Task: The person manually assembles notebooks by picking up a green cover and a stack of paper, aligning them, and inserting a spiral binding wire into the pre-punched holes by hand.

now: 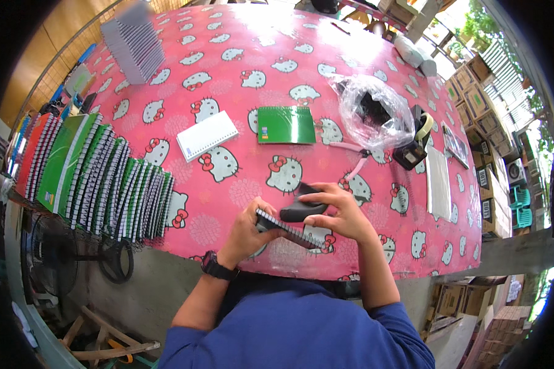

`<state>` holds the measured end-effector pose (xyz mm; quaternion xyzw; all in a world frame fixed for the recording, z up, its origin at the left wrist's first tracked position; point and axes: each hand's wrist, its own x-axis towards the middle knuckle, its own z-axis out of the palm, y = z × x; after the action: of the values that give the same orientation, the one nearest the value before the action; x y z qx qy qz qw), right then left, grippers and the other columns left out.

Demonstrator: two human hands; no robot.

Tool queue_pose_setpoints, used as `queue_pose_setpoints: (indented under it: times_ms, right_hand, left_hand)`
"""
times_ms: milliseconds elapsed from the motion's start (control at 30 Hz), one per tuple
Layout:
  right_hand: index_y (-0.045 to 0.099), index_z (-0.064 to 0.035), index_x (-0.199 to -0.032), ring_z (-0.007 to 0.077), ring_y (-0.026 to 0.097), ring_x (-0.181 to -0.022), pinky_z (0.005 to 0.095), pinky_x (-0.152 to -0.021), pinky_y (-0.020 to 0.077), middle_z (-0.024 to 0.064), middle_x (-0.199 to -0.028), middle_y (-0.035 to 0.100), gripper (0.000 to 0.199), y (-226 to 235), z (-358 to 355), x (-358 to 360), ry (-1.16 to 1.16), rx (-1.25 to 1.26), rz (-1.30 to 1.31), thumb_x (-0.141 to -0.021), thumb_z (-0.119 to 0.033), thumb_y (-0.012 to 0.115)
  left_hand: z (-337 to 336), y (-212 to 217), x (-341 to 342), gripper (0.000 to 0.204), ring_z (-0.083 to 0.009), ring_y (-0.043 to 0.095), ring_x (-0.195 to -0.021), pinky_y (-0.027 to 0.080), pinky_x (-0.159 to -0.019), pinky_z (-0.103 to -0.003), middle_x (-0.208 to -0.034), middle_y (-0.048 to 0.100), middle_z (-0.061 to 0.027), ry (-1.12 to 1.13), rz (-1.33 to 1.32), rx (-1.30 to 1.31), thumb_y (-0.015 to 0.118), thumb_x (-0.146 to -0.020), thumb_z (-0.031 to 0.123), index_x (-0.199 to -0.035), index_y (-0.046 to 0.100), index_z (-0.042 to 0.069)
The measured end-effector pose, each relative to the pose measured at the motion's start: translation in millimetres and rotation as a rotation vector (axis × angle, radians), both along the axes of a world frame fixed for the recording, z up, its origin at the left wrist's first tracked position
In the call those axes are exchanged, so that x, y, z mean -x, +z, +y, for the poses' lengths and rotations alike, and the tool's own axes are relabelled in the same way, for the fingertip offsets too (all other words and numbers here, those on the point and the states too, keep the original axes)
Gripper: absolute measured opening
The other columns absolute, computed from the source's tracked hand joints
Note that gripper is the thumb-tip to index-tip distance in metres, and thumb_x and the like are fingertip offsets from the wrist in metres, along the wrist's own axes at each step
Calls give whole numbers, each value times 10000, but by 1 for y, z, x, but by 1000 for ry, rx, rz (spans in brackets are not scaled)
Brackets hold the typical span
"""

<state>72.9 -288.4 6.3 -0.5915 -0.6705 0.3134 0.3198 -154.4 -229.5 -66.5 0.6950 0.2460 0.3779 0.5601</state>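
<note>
My left hand (pixel 247 232) is closed around a small spiral notebook (pixel 297 234), tilted nearly edge-on with its coil facing up, near the table's front edge. My right hand (pixel 341 212) grips a smooth black curved object (pixel 298 209) just above the notebook's coil; its kind does not show. Whether it touches the coil I cannot tell. Farther off lie a green spiral notebook (pixel 285 125) and a white spiral-bound pad (pixel 207 136), both flat. Pink-handled pliers (pixel 355 161) rest beyond my right hand.
A pink table cover (pixel 246 190) with cat faces lies beneath everything. Green and red spiral notebooks (pixel 117 178) stand in a row at left. A tall white stack (pixel 133 46) is at the far left. A clear plastic bag (pixel 375 114) and a black device (pixel 411 149) sit at right.
</note>
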Motion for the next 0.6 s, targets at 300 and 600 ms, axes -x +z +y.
queue_pose_setpoints:
  times_ms: [300, 600]
  right_hand:
    - [621, -45, -1084, 271, 609, -887, 342, -769, 495, 129, -1045, 609, 345, 30, -19, 44, -74, -245, 78, -769, -140, 728]
    - [611, -27, -921, 199, 562, -714, 296, -625, 467, 78, -812, 521, 246, 32, -26, 43, -173, -347, 243, -739, -102, 760]
  left_hand:
    - [-5, 56, -27, 345, -119, 528, -769, 439, -668, -290, -868, 551, -21, 36, 209, -294, 776, -730, 75, -952, 512, 64]
    - [-13, 67, -31, 196, -143, 620, -723, 493, -644, -253, -788, 637, -72, 81, -51, -44, 778, -711, 52, -839, 631, 28]
